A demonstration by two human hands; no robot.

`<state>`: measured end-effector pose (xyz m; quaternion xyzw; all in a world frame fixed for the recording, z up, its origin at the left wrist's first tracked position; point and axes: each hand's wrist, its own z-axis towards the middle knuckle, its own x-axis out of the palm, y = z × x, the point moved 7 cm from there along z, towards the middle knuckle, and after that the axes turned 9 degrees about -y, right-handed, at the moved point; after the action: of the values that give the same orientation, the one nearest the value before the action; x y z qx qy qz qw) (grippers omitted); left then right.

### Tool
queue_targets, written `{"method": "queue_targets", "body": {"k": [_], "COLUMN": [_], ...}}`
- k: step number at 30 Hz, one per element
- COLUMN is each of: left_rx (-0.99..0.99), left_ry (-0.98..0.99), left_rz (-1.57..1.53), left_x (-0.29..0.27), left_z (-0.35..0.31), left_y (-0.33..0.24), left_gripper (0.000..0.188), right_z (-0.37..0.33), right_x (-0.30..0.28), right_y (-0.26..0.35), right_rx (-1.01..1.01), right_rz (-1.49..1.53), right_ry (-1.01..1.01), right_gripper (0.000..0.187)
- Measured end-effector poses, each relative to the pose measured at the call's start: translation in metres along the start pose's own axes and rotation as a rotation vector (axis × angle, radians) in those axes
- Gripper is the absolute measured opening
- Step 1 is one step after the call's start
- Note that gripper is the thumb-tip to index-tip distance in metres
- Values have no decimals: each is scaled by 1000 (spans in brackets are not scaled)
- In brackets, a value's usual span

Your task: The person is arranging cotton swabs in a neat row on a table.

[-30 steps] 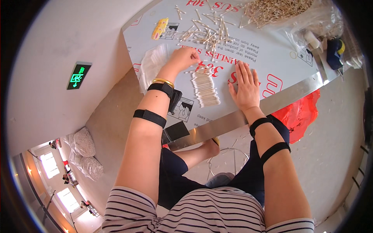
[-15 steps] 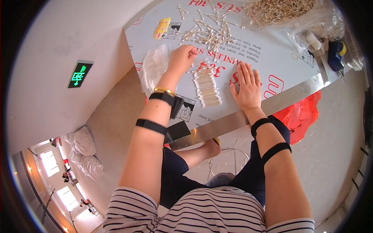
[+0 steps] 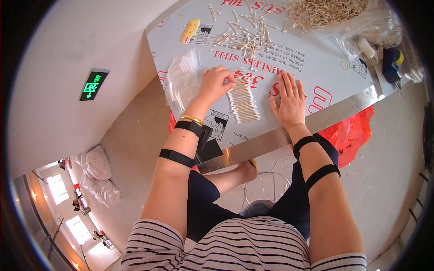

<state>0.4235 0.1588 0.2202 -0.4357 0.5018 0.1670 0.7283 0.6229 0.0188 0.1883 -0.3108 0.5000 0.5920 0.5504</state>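
Note:
My left hand (image 3: 216,84) is closed in a pinch at the far-left corner of a neat row of cotton swabs (image 3: 243,104). Its fingertips meet at the end of a cotton swab there, mostly hidden by the fingers. The swabs lie side by side, forming a ladder-like strip that runs toward me. Right of the strip, my right hand (image 3: 289,100) rests flat on the table (image 3: 316,67), fingers stretched and holding nothing. Beyond both hands, loose cotton swabs (image 3: 248,38) are scattered in a jumbled pile.
Clear plastic bags (image 3: 181,74) lie left of my left hand. Farther off is a small yellow packet (image 3: 190,30). A large open bag of swabs (image 3: 327,13) fills the far right, near a dark blue tape dispenser (image 3: 390,65). A red bag (image 3: 348,135) hangs below the metal edge.
My left hand has come nearer to me, from beyond the row down to its far-left corner, fingers still pinched. My right hand stays flat in its place.

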Motion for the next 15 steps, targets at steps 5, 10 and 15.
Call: {"method": "queue_targets", "body": {"k": [5, 10, 15], "left_rx": [31, 110, 143], "left_ry": [27, 11, 46], "left_rz": [50, 52, 103], "left_x": [1, 1, 1], "left_z": [4, 8, 12], "left_y": [1, -2, 1], "left_gripper": [10, 11, 12], "right_z": [1, 0, 1], "right_x": [-2, 0, -2], "right_y": [0, 1, 1], "right_rx": [4, -2, 5], "right_rz": [3, -2, 17], "right_ry": [1, -3, -12], "right_gripper": [76, 76, 75]}}
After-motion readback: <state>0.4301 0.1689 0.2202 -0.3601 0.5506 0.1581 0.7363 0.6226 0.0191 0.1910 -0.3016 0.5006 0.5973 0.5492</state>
